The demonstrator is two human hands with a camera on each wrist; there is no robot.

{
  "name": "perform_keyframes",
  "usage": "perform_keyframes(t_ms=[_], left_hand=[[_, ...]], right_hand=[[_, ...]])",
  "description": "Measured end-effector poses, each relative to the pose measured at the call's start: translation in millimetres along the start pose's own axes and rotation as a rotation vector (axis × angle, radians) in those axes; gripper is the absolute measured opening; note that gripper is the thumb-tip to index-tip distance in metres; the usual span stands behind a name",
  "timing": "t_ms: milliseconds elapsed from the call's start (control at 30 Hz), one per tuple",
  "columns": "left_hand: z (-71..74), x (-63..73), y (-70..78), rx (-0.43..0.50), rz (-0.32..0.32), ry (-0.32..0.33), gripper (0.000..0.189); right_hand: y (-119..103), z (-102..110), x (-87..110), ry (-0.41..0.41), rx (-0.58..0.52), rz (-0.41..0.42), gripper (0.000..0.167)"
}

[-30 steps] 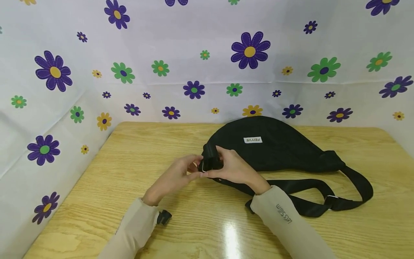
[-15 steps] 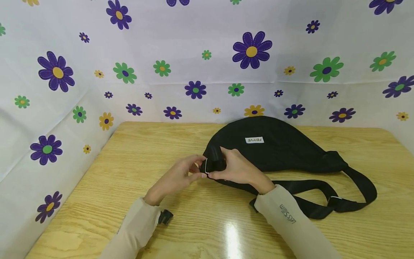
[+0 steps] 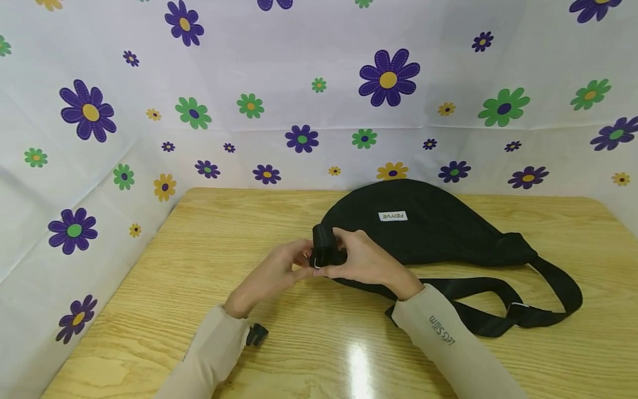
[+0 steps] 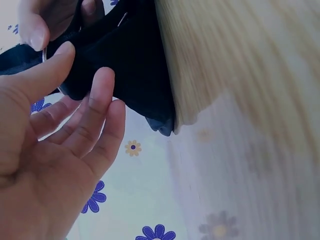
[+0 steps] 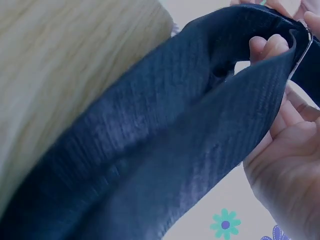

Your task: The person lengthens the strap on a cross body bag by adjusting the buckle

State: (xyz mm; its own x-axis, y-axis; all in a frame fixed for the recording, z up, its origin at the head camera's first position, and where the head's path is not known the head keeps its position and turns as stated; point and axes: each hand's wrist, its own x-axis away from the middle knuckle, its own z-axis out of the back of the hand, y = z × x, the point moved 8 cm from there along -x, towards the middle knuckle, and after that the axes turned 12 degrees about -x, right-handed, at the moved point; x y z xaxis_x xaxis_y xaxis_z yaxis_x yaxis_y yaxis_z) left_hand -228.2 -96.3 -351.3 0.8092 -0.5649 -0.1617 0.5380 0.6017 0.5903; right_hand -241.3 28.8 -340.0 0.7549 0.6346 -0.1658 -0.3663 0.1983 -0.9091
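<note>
A black crescent-shaped sling bag (image 3: 418,233) with a white label (image 3: 392,216) lies at the back of the table. At its left end, a black webbing strap (image 3: 324,239) stands up in a short loop. My left hand (image 3: 279,271) pinches the thin metal strap buckle (image 4: 44,54) at the bag's corner, its thumb by the metal edge. From the right, my right hand (image 3: 364,260) holds the strap next to the buckle. In the right wrist view the doubled webbing (image 5: 150,120) crosses the picture, and some right fingers are behind it.
The bag's long strap (image 3: 478,327) curls over the table at the right, with a second metal slider (image 3: 518,305) on it. A small black piece (image 3: 257,334) shows beside the left sleeve. Flower-printed cloth (image 3: 299,83) hangs behind the wooden table (image 3: 224,221).
The strap loop leaned right half a second ago and now stands more upright, shifted left. Less of the metal buckle shows in the head view. Both hands stay at the bag's left end.
</note>
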Motion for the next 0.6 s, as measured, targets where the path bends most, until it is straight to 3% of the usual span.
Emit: perform_keyframes(t_ms=[233, 467, 600], left_hand=[[0.0, 0.2, 1.6, -0.014, -0.005, -0.003, 0.032], [-1.4, 0.8, 4.1, -0.064, -0.027, -0.013, 0.038], [-1.1, 2.4, -3.1, -0.047, 0.013, -0.024, 0.032]], right_hand=[[-4.0, -1.2, 1.2, -0.003, 0.023, 0.040, 0.042], [-6.2, 5.1, 4.0, 0.020, 0.180, 0.057, 0.037], [-5.3, 12.0, 7.2, 0.031, 0.190, 0.067, 0.031]])
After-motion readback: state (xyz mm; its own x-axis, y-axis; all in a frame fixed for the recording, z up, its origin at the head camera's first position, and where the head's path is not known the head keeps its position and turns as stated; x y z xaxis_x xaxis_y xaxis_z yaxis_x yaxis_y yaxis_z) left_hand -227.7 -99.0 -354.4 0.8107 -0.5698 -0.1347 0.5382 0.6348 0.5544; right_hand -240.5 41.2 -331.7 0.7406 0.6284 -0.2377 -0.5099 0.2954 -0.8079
